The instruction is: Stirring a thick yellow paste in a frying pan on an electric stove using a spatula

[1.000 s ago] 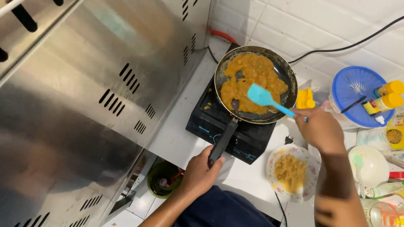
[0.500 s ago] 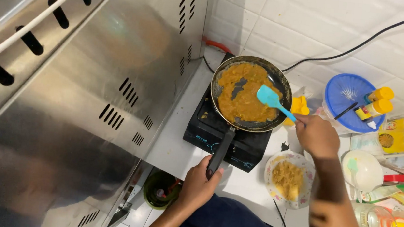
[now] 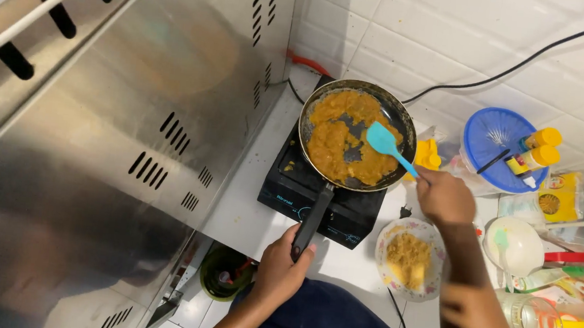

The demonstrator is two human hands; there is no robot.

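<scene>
Orange-brown mash (image 3: 337, 141) spread across the dark frying pan (image 3: 391, 111), upper centre of the frame; a bare dark patch shows mid-pan, just left of the spatula blade

Blue spatula (image 3: 385, 140): blade resting on the mash at the pan's right half; long axis runs from upper left (blade) down to lower right, where the shaft crosses the rim and ends in the right hand (image 3: 444, 197). Fingers closed round the shaft; the hand sits just outside the rim at right of centre, so the food lies up and to the left of this grip

Pan handle (image 3: 312, 216): black, long axis near vertical in the frame, pointing down toward the person. Left hand (image 3: 280, 270) wrapped round its lower end, lower centre; the pan lies straight above this grip

Black single-burner stove (image 3: 288, 185) under the pan, on a white counter

Patterned plate (image 3: 393, 239) with a yellow heap, just right of the handle, below the right wrist

Blue round lid (image 3: 488, 139) and yellow-capped bottles (image 3: 537, 150), upper right. Steel panel (image 3: 106, 167) fills the left
</scene>
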